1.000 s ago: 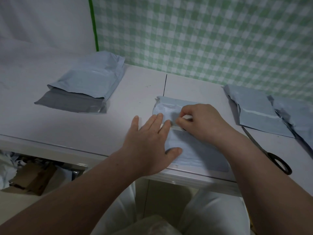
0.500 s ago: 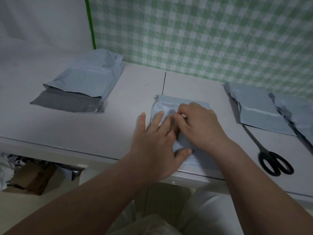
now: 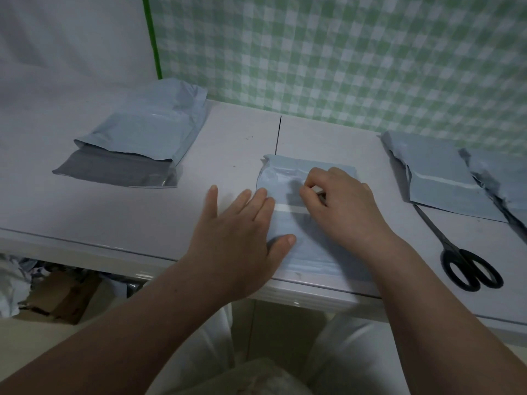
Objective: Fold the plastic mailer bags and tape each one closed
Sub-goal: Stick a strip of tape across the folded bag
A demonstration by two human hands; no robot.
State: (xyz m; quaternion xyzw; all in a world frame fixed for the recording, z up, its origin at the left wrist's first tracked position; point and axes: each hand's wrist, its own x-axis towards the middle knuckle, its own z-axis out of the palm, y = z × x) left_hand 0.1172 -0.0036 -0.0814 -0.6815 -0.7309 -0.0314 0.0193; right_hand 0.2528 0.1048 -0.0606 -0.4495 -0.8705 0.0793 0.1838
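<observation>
Sealing looks to be the step in hand. From where I stand, the mailer bag (image 3: 310, 240) lies flat at the near edge of the table (image 3: 142, 212), right in front of the person, its long axis running away from them toward the checked wall (image 3: 342, 52). A pale strip (image 3: 288, 208) crosses it from side to side, square to that axis, and the next move turns on this strip. Its left end comes out at the fingertips of the left hand (image 3: 236, 232), and its right end disappears under the right hand (image 3: 345, 206). The left hand is laid flat over the bag's left edge, fingers (image 3: 256, 201) straight and a little spread, thumb pressing lower down. The right hand is the nearer to the job. Its fingers are curled and pinch a whitish tab (image 3: 318, 191) just above the strip, though I cannot tell whether that is a tape end or a peeled liner. The bare strip thus lies to the left of the pinching fingers, so I'd judge the next move must travel leftward along it toward the holding hand. Scissors (image 3: 462, 260) lie well off to the right beside other folded mailers (image 3: 439, 172), and an unfolded pile (image 3: 148, 132) sits well apart on the left.
</observation>
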